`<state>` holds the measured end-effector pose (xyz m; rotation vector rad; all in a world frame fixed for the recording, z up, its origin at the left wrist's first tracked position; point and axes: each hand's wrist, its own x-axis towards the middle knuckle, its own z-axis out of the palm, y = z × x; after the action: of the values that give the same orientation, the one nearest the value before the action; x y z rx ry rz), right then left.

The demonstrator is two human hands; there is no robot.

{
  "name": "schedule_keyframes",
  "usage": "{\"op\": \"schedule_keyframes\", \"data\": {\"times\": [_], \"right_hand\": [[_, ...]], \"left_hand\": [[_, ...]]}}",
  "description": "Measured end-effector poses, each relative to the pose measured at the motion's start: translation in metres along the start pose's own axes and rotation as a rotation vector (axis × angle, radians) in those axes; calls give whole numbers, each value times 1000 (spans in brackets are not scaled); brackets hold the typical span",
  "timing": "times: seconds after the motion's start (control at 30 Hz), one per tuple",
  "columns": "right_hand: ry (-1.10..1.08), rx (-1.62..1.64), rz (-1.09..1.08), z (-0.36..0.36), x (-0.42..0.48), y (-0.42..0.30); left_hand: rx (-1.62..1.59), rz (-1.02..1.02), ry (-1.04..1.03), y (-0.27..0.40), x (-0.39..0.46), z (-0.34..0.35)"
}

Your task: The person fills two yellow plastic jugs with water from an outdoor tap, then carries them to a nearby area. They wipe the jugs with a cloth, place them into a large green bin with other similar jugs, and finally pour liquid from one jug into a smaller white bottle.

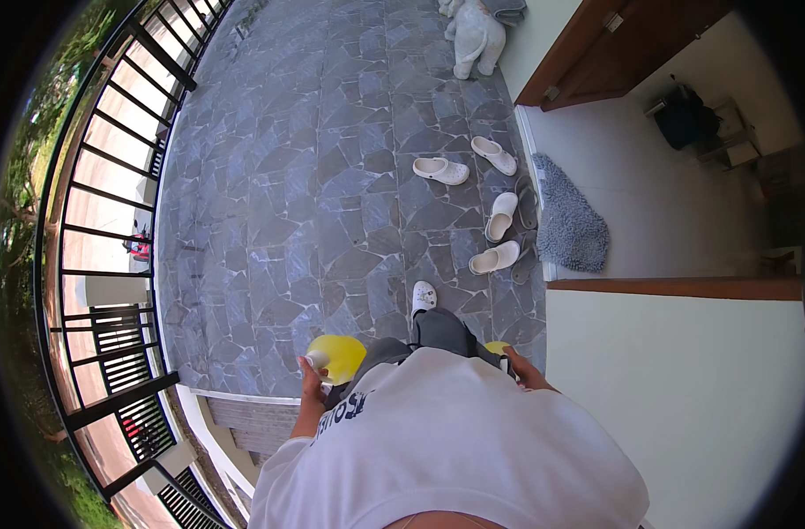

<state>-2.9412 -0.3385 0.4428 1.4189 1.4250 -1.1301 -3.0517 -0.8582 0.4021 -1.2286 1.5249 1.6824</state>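
My left hand (313, 378) grips a plastic jug of yellow liquid (341, 357) near its white cap (317, 360), out beside my left thigh. By my right hip, my right hand (523, 370) is curled at a second yellow container (497, 347), most of which my shorts and shirt hide. A white clog with charms (424, 295) shows on one foot, on the stone-paved floor (290, 218).
Several white clogs (442, 170) and dark flip-flops (527, 205) lie by the doorway. A shaggy grey mat (570, 215) covers part of the threshold beside an open wooden door (614, 53). An elephant statue (475, 36) stands by the wall; a black metal railing (115, 155) runs along the left.
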Motion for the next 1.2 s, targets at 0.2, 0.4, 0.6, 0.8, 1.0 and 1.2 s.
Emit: {"op": "schedule_keyframes", "data": {"times": [0.2, 0.4, 0.6, 0.8, 1.0, 1.2], "right_hand": [[268, 288, -154, -38, 11, -243], [160, 938, -217, -36, 9, -472], [109, 924, -47, 13, 10, -667], [44, 390, -76, 40, 69, -862], [-149, 356, -88, 34, 109, -1090], [97, 420, -265, 3, 72, -1339]], "left_hand": [[-91, -5, 53, 146, 74, 59], [-106, -68, 77, 304, 183, 87], [-69, -40, -106, 466, 280, 70], [-373, 31, 181, 675, 344, 189], [-368, 23, 241, 861, 422, 243], [-322, -8, 182, 1042, 515, 336]]}}
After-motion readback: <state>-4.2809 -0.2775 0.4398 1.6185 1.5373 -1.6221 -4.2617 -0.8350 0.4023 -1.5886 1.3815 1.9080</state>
